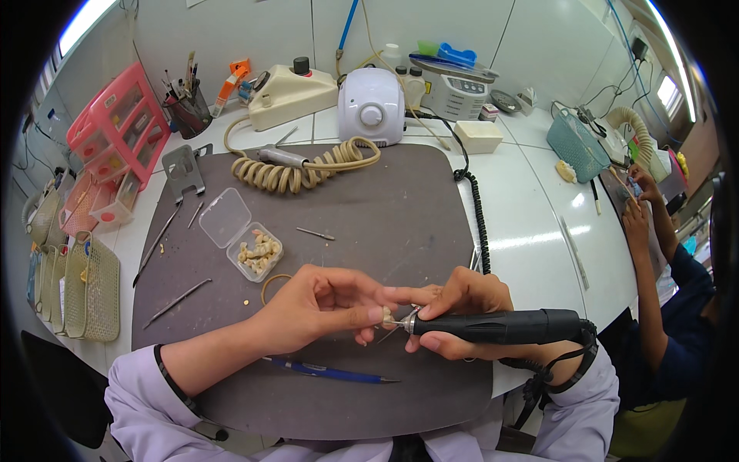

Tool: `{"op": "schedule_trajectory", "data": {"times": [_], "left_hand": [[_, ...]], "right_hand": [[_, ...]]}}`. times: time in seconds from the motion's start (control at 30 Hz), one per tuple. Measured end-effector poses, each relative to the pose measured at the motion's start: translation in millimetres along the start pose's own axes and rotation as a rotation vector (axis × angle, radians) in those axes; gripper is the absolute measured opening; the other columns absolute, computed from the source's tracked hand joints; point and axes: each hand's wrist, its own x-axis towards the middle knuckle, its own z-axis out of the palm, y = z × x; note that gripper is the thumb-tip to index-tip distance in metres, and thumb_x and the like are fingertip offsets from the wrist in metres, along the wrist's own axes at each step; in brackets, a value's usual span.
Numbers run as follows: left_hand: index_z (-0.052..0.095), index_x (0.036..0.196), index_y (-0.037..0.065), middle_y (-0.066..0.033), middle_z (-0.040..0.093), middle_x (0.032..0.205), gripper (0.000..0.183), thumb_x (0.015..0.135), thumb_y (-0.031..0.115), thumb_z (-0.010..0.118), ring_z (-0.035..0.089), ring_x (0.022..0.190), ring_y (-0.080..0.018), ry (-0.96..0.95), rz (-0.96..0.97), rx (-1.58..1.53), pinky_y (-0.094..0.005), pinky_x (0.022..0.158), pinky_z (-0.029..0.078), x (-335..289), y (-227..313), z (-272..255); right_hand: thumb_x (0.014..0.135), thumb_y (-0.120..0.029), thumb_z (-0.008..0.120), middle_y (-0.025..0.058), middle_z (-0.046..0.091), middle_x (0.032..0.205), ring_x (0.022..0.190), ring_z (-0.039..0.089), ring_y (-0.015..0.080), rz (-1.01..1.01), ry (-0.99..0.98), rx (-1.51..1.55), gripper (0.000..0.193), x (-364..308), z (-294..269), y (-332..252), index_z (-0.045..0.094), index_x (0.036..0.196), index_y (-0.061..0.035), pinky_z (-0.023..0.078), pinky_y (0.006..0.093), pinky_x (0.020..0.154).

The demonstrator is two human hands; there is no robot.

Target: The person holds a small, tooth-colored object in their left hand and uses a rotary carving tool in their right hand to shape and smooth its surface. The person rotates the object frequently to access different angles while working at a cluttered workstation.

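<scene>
The small cream-coloured piece [387, 315] is at the near middle of the scene, over the dark mat [400, 202], pinched between the thumb and fingers of my left hand [332, 306]. That hand is nearly closed at the tips, the thumb lying along the near side, the index finger stretched right toward my other hand, the remaining fingers curled loosely beneath. My left forearm slants in from the near left, the wrist almost straight.

My right hand [462, 302] is wrapped around the black handpiece [504, 326], thumb and fingers closed near its metal nose, with the body lying almost level and pointing left. Its thin tip meets the piece, or comes very close; I cannot tell which. My right forearm comes from the near right, partly hidden behind the handpiece, and my two hands meet at the fingers.

Just nearer than my hands lies a blue pen [331, 372]. Farther left on the mat stands an open clear box [225, 217] holding more cream pieces [260, 252], with a short metal tool [315, 233] to its right. At the mat's far edge, a tan coiled hose [308, 175] lies before a white control unit [371, 106] on the white surface [531, 202]. At far right, a co-worker's hands [637, 219] are raised.
</scene>
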Motion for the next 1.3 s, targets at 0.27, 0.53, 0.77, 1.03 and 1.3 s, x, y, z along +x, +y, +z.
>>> {"op": "schedule_trajectory", "data": {"times": [0.27,0.53,0.77,1.03,1.3], "left_hand": [[0.062,0.103,-0.003,-0.0114,0.068,0.091,0.019,0.088,0.009,0.064,0.063,0.072,-0.0128,-0.007,0.005,-0.001,-0.0254,0.068,0.052,0.4,-2.2,-1.0],[0.062,0.102,-0.003,-0.0124,0.068,0.09,0.019,0.088,0.009,0.065,0.063,0.07,-0.013,-0.015,0.007,-0.005,-0.0255,0.068,0.052,0.2,-0.4,-0.7],[0.062,0.102,-0.003,-0.0128,0.068,0.089,0.019,0.088,0.009,0.065,0.063,0.07,-0.0134,-0.012,0.008,-0.008,-0.026,0.067,0.052,-0.1,-1.6,-0.7],[0.062,0.101,-0.003,-0.0126,0.068,0.09,0.018,0.087,0.008,0.065,0.063,0.069,-0.0132,-0.004,0.009,0.019,-0.0257,0.065,0.052,-0.5,-1.2,-0.5],[0.064,0.101,-0.005,-0.0132,0.068,0.089,0.019,0.086,0.007,0.066,0.063,0.068,-0.0128,-0.007,0.006,0.031,-0.0246,0.063,0.051,-0.4,-0.6,0.1]], "right_hand": [[0.084,0.0,0.064,0.0376,0.047,0.124,0.088,0.067,0.0223,-0.009,-0.031,0.031,0.02,0.8,-0.4,-1.4,0.049,0.097,-0.0038,0.055,0.0363,0.079],[0.083,-0.011,0.069,0.0232,0.06,0.118,0.113,0.058,0.0264,-0.02,-0.005,0.032,0.025,0.5,0.7,0.4,0.05,0.096,-0.0032,0.052,0.0322,0.085],[0.083,-0.011,0.069,0.0233,0.06,0.118,0.113,0.058,0.0269,-0.046,-0.002,0.042,0.024,0.0,0.4,2.9,0.05,0.096,-0.0037,0.052,0.032,0.084],[0.083,-0.011,0.069,0.0213,0.06,0.119,0.103,0.064,0.0228,-0.002,-0.007,0.022,0.024,0.3,-0.4,0.1,0.05,0.094,-0.0042,0.053,0.0314,0.081],[0.083,-0.015,0.07,0.0195,0.061,0.118,0.098,0.066,0.0201,-0.038,-0.025,-0.03,0.025,1.0,-3.8,5.5,0.051,0.093,-0.0041,0.053,0.0289,0.077]]}}
